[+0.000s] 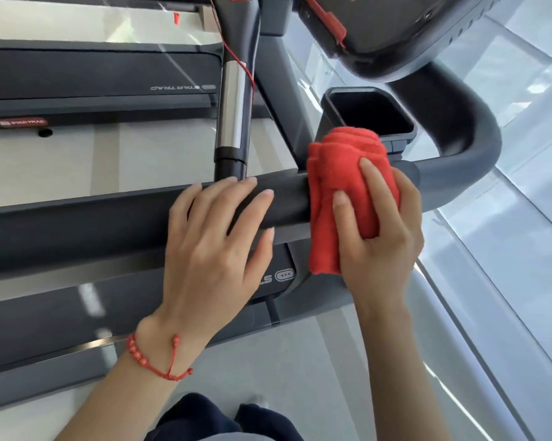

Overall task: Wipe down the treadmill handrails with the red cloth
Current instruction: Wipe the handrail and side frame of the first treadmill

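On the near side rail of the treadmill, seen from the head camera, the right hand point(379, 237) has the red cloth point(341, 198) bunched and wrapped over the handrail point(287, 202), fingers and thumb curled round the wad where the straight bar begins to bend toward the console. The left hand point(214, 237) lies flat on the bar just beside the cloth, fingers straight, holding nothing, only steadying. A cup holder point(368, 113) stands just behind the cloth, and a red cord point(236, 58) hangs beside the chrome upright point(231, 106).

To do this stroke well, I would say, keep the cloth folded right round the bar so the underside gets wiped too, press evenly, and draw it along in one direction. The left hand sits in the cloth's path leftward and would need to lift or slide away first. The bend wants a twist of the wrist.
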